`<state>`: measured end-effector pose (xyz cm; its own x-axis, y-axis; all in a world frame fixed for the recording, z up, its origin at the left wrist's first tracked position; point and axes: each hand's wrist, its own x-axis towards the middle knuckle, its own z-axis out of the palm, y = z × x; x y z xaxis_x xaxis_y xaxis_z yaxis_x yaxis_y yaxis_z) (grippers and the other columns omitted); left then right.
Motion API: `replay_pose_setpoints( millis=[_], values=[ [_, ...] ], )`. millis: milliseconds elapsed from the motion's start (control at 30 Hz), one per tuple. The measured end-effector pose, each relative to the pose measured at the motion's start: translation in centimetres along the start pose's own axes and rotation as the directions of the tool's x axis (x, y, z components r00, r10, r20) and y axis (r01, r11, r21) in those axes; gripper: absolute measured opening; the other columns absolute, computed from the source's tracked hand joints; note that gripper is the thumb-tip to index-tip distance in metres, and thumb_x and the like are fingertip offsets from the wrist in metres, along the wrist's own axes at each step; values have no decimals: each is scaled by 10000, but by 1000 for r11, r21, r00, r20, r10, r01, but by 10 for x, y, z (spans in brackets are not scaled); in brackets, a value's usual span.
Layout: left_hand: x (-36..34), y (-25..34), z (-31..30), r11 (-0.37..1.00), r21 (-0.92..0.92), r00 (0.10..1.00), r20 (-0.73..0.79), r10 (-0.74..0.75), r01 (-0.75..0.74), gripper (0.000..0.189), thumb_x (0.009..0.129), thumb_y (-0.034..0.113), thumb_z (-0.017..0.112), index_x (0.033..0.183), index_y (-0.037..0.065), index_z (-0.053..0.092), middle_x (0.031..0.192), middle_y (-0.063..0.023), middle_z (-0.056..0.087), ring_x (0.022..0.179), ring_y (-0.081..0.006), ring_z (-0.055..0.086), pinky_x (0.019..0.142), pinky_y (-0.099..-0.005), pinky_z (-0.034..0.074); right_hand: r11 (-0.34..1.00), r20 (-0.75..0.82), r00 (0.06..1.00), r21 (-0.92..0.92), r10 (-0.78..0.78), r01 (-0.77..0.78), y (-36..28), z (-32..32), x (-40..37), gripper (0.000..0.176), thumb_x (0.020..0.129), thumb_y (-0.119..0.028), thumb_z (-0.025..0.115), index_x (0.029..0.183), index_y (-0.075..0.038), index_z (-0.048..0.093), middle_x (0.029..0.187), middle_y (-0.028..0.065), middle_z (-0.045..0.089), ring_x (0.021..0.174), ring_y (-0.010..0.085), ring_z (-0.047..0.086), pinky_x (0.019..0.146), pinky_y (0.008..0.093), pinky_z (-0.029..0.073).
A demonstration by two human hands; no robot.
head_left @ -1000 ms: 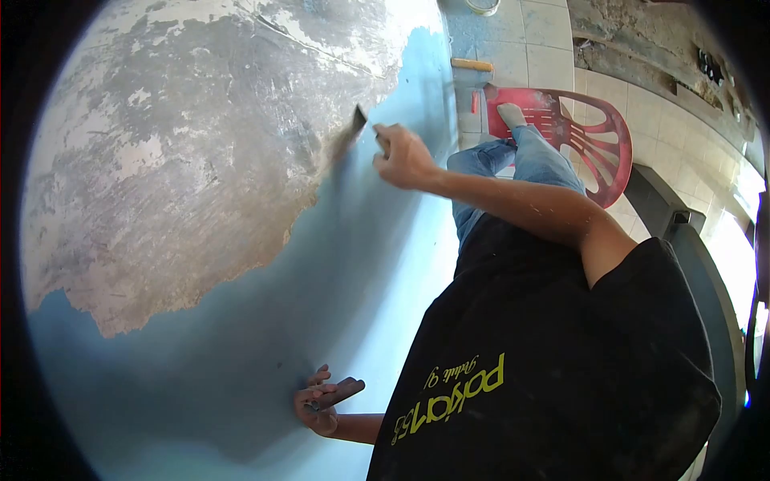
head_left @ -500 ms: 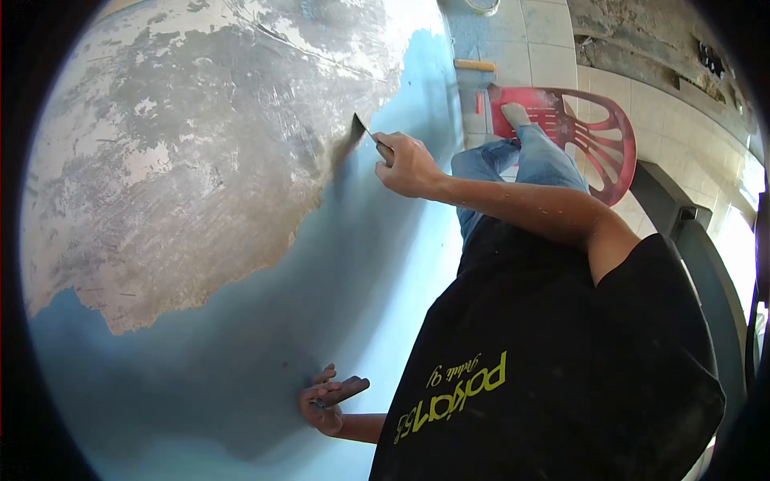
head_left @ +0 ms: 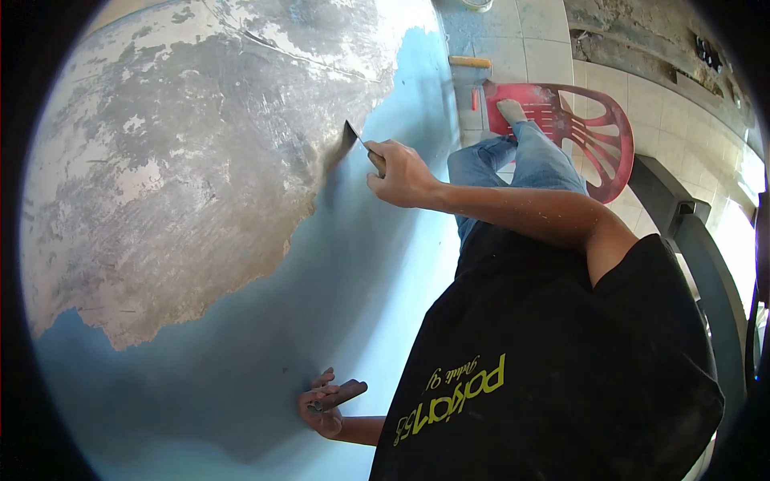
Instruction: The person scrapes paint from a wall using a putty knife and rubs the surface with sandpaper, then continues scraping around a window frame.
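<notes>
My right hand [head_left: 401, 172] is shut on a scraper [head_left: 350, 132], whose dark blade lies against the wall right at the ragged edge of the blue paint [head_left: 241, 361]. Left of that edge the wall is stripped to grey and tan plaster [head_left: 176, 176]. My left hand [head_left: 325, 405] rests low on the blue paint with curled fingers. Something small and dark may be in it, but I cannot make it out. My black shirt with yellow lettering fills the lower right.
My legs in jeans reach down to a red plastic chair [head_left: 585, 136] on which my foot [head_left: 511, 111] stands. A wooden-handled tool [head_left: 469, 62] lies on the tiled floor [head_left: 545, 48]. A dark frame [head_left: 698, 256] runs along the right.
My right hand has slid the scraper blade a little leftward and lower in the frame along the paint edge. My left hand has stayed put on the wall.
</notes>
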<state>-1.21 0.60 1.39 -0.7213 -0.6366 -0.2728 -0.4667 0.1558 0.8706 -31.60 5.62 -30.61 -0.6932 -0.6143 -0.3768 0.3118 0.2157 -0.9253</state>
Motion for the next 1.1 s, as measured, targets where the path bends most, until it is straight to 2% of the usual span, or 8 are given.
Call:
replay_pose_setpoints(
  millis=[100, 167, 367, 433, 533, 700, 800, 1100],
  values=[
    [3, 1, 8, 1000, 6, 1000, -23, 8, -8, 369, 901, 364, 690, 1088, 69, 572, 939, -134, 711, 1103, -348, 634, 1043, -617, 388, 991, -127, 983, -28, -135, 132, 6, -5, 16, 439, 736, -64, 562, 1137, 113, 587, 705, 217, 581, 750, 383, 619, 747, 473, 489],
    [5, 3, 8, 1000, 25, 1000, -6, 18, -18, 366, 905, 365, 686, 1085, 66, 573, 929, -135, 709, 1096, -346, 637, 1039, -618, 393, 972, 64, 972, 48, 225, -228, 8, -15, 30, 435, 741, -67, 557, 1137, 111, 593, 807, 243, 601, 878, 388, 611, 820, 468, 477],
    [3, 1, 6, 1000, 22, 1000, -16, 16, -16, 369, 912, 372, 675, 1086, 63, 570, 937, -135, 707, 1095, -345, 636, 1035, -618, 397, 997, -89, 995, -65, -40, 34, 24, -5, 27, 487, 750, -124, 579, 1218, 11, 592, 900, 255, 624, 857, 396, 630, 809, 441, 487],
    [3, 1, 5, 999, 24, 1000, -17, 24, -24, 370, 915, 374, 671, 1086, 62, 569, 940, -136, 707, 1095, -345, 635, 1034, -619, 398, 952, 107, 947, 10, 303, -306, 14, -17, 38, 498, 756, -126, 576, 1238, -3, 589, 1014, 261, 629, 953, 425, 620, 854, 447, 484],
    [3, 1, 4, 1000, 25, 1000, -1, 1, -1, 372, 918, 378, 666, 1087, 61, 568, 944, -136, 706, 1095, -345, 635, 1032, -619, 400, 1000, -11, 1000, -7, 13, -13, 5, -3, 3, 489, 750, -119, 577, 1223, 5, 598, 920, 258, 634, 889, 410, 636, 785, 433, 505],
    [-2, 0, 1, 1000, -12, 1000, 19, 4, -4, 395, 916, 378, 665, 1114, 57, 546, 972, -141, 703, 1110, -353, 625, 1044, -618, 388, 960, 116, 954, -82, 277, -268, 20, -17, 44, 502, 745, -127, 583, 1224, 21, 593, 934, 260, 643, 900, 419, 635, 818, 434, 500],
    [3, 1, 1, 999, 40, 999, 37, -10, 8, 389, 932, 395, 631, 1099, 57, 532, 964, -147, 708, 1107, -362, 625, 1038, -612, 395, 998, -98, 993, 7, -66, 67, 16, 2, 7, 491, 730, -82, 582, 1197, 73, 599, 718, 210, 601, 727, 369, 625, 716, 451, 499],
    [1, 2, -3, 999, 30, 999, 36, -28, 27, 434, 920, 452, 633, 1072, 59, 529, 944, -150, 718, 1099, -370, 627, 1032, -602, 406, 995, 18, 995, 1, 98, -98, 4, -3, 1, 514, 764, -138, 606, 1257, 7, 581, 1005, 265, 648, 939, 417, 633, 864, 438, 502]
  ],
)
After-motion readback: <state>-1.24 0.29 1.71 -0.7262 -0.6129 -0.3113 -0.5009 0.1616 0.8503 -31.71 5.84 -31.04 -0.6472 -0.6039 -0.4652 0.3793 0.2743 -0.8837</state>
